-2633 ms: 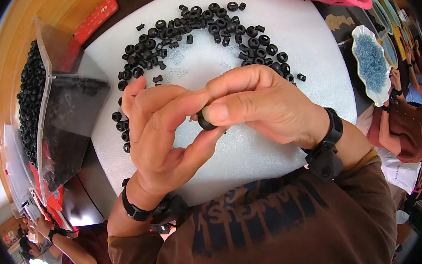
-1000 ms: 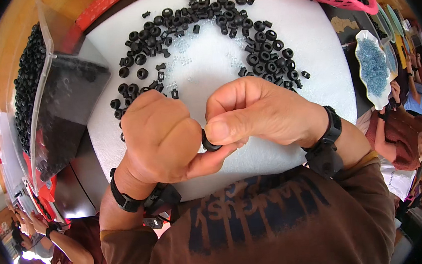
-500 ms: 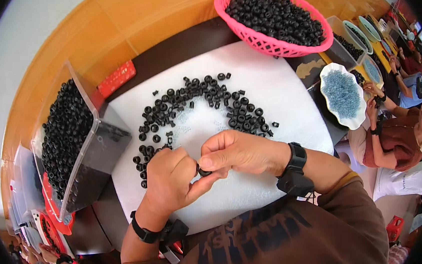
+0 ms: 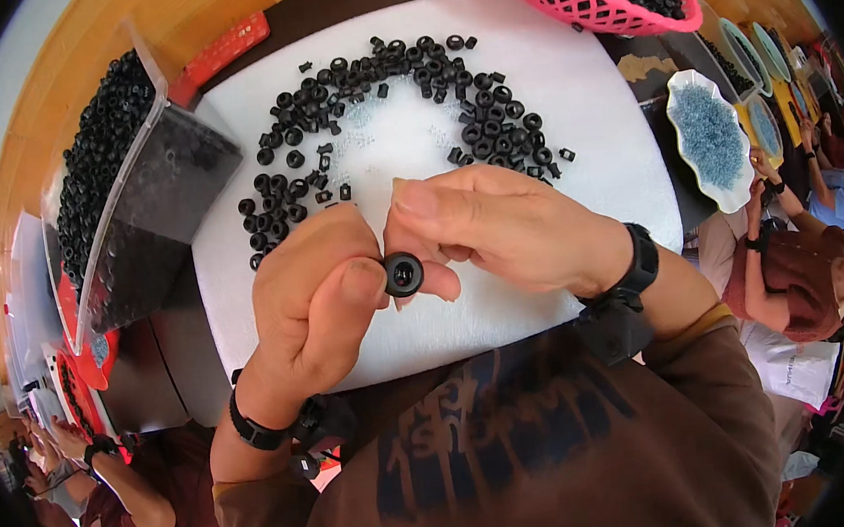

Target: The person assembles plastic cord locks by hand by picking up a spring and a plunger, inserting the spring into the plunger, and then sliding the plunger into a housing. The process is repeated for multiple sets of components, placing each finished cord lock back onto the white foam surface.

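Between its thumb and fingers my left hand (image 4: 317, 298) pinches a black ring-shaped part (image 4: 404, 274), its round opening facing up. Just to the right, my right hand (image 4: 515, 235) has its thumb and index finger closed together beside the part; whatever is between those fingertips is too small or hidden to make out. Some of its other fingers lie behind the part. Beyond both hands, an arc of loose black round parts (image 4: 502, 126) and small square-ended black pieces (image 4: 344, 191) lies on a white padded sheet (image 4: 591, 128). Tiny clear bluish pieces (image 4: 361, 120) are scattered inside the arc.
A clear bin (image 4: 173, 175) of black rings stands at left, near a red packet (image 4: 223, 55). At upper right are a pink basket (image 4: 585, 6) with black parts and a white scalloped dish (image 4: 680, 140) of bluish pieces. Other people work at both sides.
The hands have come nearer and the black part has turned its opening up into sight. My right thumb has lifted off it. The whole view has shifted, with the table lying higher.
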The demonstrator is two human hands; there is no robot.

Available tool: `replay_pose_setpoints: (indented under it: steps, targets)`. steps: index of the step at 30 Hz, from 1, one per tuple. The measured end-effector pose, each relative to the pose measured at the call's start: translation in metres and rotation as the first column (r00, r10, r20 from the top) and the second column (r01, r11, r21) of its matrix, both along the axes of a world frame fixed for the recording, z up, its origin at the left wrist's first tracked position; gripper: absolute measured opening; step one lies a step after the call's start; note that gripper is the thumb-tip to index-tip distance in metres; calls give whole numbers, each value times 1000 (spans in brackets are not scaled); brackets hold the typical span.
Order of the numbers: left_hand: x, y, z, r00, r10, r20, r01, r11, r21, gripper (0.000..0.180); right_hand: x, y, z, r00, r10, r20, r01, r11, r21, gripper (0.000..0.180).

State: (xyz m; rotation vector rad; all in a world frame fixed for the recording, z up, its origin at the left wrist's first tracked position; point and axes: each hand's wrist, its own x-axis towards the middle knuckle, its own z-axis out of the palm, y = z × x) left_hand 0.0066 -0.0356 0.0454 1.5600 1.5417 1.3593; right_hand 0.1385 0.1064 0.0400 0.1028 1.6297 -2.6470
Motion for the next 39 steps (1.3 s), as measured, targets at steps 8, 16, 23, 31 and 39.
replay_pose_setpoints:
  steps: [8,16,23,31,39]
  targets:
    - [4,-3,2,997,11,74,-12,1000,10,30,9,-9,-2,998,28,-60,-25,998,52,44]
    - [1,4,0,998,-26,52,22,996,89,36,7,-9,6,998,5,-63,2,995,104,37]
    - [-7,11,-9,938,75,337,-108,991,81,44,8,2,8,997,-32,-69,38,994,102,42]
    - [-20,9,-22,984,68,163,-60,997,-53,41,18,30,28,965,-236,-113,254,948,193,25]
    - [-28,16,-28,997,67,50,-65,997,-46,36,22,40,35,806,-342,-482,565,686,458,17]
